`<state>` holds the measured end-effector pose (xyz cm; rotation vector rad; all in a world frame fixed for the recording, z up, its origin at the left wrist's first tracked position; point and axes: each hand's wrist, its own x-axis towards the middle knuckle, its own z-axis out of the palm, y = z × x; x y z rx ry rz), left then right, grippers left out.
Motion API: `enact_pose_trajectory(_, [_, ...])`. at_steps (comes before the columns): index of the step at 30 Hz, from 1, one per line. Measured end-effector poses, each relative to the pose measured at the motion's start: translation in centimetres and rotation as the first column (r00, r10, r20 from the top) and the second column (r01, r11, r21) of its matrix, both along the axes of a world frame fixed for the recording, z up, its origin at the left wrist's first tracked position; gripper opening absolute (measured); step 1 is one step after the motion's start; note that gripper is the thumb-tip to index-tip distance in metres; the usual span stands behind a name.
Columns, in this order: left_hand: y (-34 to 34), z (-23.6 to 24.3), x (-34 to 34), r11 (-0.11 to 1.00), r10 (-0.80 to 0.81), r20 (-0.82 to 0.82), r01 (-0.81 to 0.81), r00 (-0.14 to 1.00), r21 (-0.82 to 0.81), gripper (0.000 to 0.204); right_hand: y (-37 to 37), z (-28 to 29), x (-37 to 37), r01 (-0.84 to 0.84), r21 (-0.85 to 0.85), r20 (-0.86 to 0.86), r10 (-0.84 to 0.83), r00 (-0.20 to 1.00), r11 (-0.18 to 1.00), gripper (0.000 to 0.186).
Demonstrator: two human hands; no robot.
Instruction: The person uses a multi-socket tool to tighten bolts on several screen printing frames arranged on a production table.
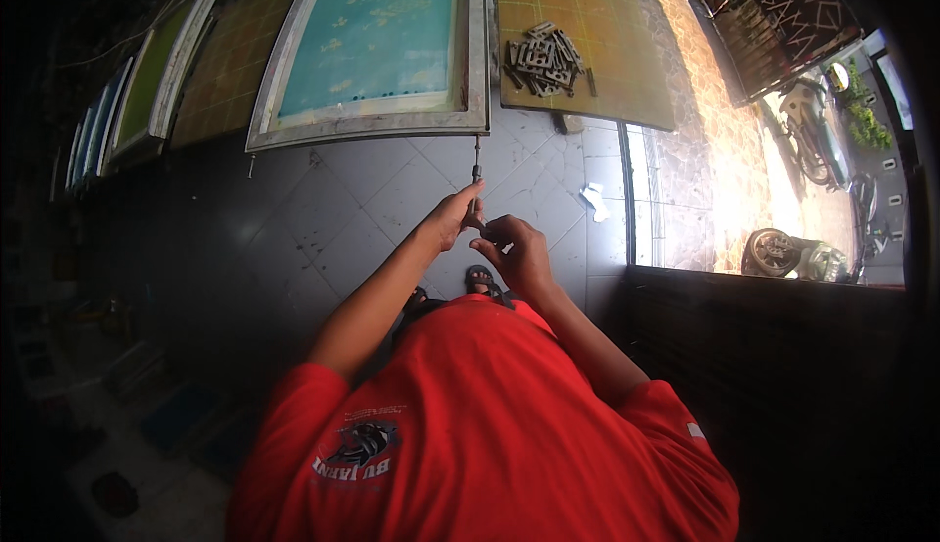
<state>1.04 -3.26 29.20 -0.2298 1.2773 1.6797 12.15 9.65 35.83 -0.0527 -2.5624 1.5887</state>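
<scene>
My left hand (452,219) is closed round a slim metal rod tool (477,172) that points straight away from me. The tool's far end reaches a thin bolt (478,142) at the near right corner of a printing screen frame (362,131) with blue mesh (372,28). Close by on the right, my right hand (519,253) has its fingers curled at the tool's near end, partly hiding it. Beyond my hands, a pile of small grey metal pieces (546,60) lies on a yellowish board (627,33).
Left of the frame stand another brownish board (230,62) and a green screen (152,82). A second bolt (251,165) juts from the frame's near left corner. White scraps (594,201) lie on the tiled floor (362,185). Motorbikes (813,136) stand at the right.
</scene>
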Motion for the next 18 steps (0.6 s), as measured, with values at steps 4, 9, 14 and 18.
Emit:
enact_pose_trajectory(4, [0.0, -2.9, -0.1, 0.980, -0.029, 0.088, 0.011, 0.996, 0.199, 0.034, -0.8, 0.4, -0.2, -0.288, -0.071, -0.065, 0.283, 0.957, 0.955, 0.037])
enact_pose_trajectory(9, [1.0, -4.2, 0.7, 0.665, -0.081, 0.246, -0.132, 0.966, 0.735, 0.031, 0.8, -10.0, -0.2, 0.272, -0.258, 0.259, -0.204, 0.944, 0.927, 0.042])
enact_pose_trajectory(14, [0.4, -3.5, 0.3, 0.729, -0.083, 0.141, -0.036, 0.987, 0.684, 0.018, 3.0, -11.5, 0.3, 0.226, -0.694, 0.502, 0.234, 0.833, 0.684, 0.029])
enact_pose_trajectory(18, [-1.8, 0.0, -1.3, 0.941, -0.321, -0.123, 0.331, 0.939, 0.070, 0.024, 2.4, -8.3, 0.2, 0.255, -0.363, 0.478, -0.055, 0.876, 0.896, 0.023])
